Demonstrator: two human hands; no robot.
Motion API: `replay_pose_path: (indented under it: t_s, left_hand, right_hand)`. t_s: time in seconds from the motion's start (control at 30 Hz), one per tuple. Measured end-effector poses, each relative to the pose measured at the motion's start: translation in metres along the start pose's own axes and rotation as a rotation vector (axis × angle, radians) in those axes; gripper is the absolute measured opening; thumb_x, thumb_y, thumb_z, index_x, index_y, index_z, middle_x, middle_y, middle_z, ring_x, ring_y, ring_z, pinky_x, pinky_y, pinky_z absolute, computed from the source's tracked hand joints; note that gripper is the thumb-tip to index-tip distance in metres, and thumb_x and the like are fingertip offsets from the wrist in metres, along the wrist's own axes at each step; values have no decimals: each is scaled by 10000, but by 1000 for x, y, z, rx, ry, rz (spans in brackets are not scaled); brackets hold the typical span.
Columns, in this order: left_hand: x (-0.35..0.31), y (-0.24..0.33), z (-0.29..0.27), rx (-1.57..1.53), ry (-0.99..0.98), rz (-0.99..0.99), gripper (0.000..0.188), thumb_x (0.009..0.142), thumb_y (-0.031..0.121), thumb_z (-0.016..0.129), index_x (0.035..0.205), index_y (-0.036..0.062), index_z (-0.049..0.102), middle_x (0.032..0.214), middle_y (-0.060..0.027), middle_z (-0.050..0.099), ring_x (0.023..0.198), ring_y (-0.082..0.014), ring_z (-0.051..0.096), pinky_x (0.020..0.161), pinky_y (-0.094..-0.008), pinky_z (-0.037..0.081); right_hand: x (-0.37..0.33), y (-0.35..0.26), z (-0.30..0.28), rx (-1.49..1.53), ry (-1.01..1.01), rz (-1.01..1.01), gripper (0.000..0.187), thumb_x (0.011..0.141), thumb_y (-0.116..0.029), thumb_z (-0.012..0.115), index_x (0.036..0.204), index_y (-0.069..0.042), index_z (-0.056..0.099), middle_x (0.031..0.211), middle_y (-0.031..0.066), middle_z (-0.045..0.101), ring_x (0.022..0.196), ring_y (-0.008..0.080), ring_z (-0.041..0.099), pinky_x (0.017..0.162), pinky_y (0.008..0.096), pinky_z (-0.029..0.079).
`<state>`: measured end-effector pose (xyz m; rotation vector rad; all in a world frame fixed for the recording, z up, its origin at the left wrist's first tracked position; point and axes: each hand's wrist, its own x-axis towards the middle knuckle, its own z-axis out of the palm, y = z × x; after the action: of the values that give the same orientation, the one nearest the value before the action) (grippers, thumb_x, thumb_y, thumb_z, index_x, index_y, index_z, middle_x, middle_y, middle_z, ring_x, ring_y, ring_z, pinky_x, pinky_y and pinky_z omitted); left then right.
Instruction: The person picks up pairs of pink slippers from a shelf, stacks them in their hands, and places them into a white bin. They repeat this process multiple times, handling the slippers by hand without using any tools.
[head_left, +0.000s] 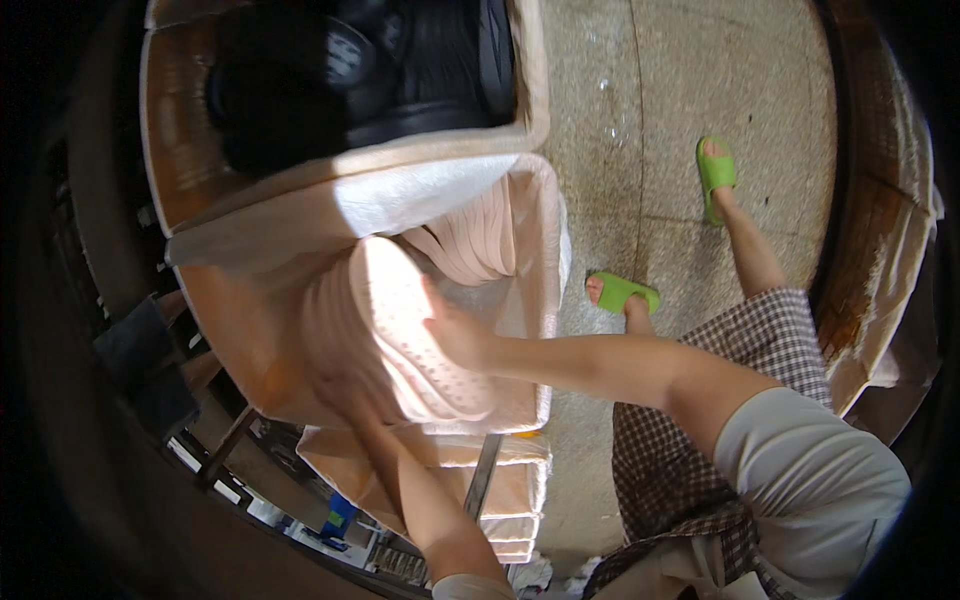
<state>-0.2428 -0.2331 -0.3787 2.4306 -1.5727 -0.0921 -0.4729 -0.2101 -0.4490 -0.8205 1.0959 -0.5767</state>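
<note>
Within the lined orange bin [230, 325], a large stack of perforated pink shoe soles [388, 322] stands tilted near the lower edge, a smaller sole stack [478, 238] occupies the upper right corner, the right hand [455, 330] grips the large stack's right side, and the left hand [348, 390] meets its lower left, finger closure indeterminable.

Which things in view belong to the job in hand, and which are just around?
In hand:
- pink sole-shaped pieces, right hand on them, left hand beside, blurred
- lined bin around them
- second pink stack inside

Just around:
- black pieces, next bin
- green sandals, worn
</note>
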Motion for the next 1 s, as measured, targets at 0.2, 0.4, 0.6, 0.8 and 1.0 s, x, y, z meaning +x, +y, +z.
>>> replay_pose_path:
  t_s: [0.2, 0.4, 0.6, 0.8, 1.0]
  left_hand:
    - [27, -46, 81, 460, -52, 221, 644, 786, 441, 693, 1195, -20, 507, 1066, -200, 609, 935, -338, 613, 793, -398, 500]
    - [17, -75, 212, 149, -588, -14, 862, 668, 522, 743, 1259, -23, 434, 1199, -242, 536, 1074, -390, 545, 918, -412, 441]
    - [-25, -70, 191, 351, -664, 65, 1050, 609, 514, 784, 1372, 8, 270, 1348, -261, 376, 1203, -439, 396, 956, -492, 398]
    - [-95, -114, 219, 466, -629, -60, 1321, 481, 641, 790, 1449, 70, 96, 1455, -329, 144, 1358, -494, 118, 951, -636, 346]
    - [-84, -150, 254, 525, -648, -57, 1342, 495, 707, 734, 1456, 69, 47, 1460, -361, 28, 1324, -580, 58, 1011, -676, 209]
  right_hand:
    - [111, 104, 61, -412, -218, 128, 552, 934, -269, 422, 1411, -36, 271, 1195, 208, 575, 1066, 334, 575, 923, 501, 415]
    - [110, 119, 52, -1174, -471, 178, 337, 832, -263, 574, 1101, -75, 653, 1143, 126, 624, 1059, 324, 568, 884, 578, 384]
    - [60, 51, 66, -1232, -504, -217, 348, 807, -245, 596, 1104, -68, 632, 1067, 117, 611, 991, 297, 557, 845, 530, 395]
    - [-54, 28, 22, -789, -429, -627, 344, 795, -237, 566, 1101, -82, 558, 973, 70, 590, 900, 211, 550, 722, 409, 430]
    - [-138, 78, -21, -527, -651, -636, 146, 786, -187, 566, 895, -92, 549, 787, 0, 539, 783, 166, 567, 659, 304, 451]
